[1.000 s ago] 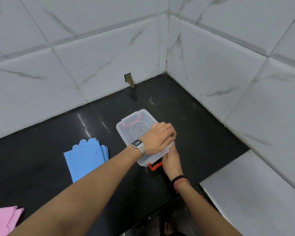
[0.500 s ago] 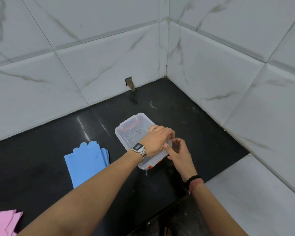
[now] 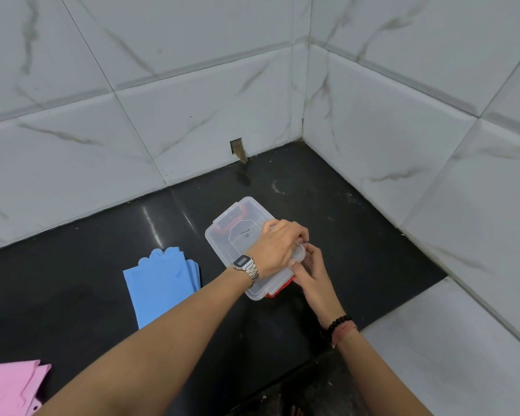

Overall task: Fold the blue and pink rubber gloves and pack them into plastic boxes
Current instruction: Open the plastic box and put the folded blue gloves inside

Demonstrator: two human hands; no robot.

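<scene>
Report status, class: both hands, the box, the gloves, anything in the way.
Left hand and right hand both gripping the plastic box at its near end, lid on. Blue gloves and pink gloves unpacked on the counter. Nothing blocking.

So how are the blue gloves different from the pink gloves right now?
The blue gloves lie in full view on the black floor, left of the plastic box; the pink gloves sit at the bottom left corner, cut off by the picture's edge. The blue gloves are nearer the box, the pink gloves much farther. Both lie flat, outside the box, with no hand on them.
</scene>
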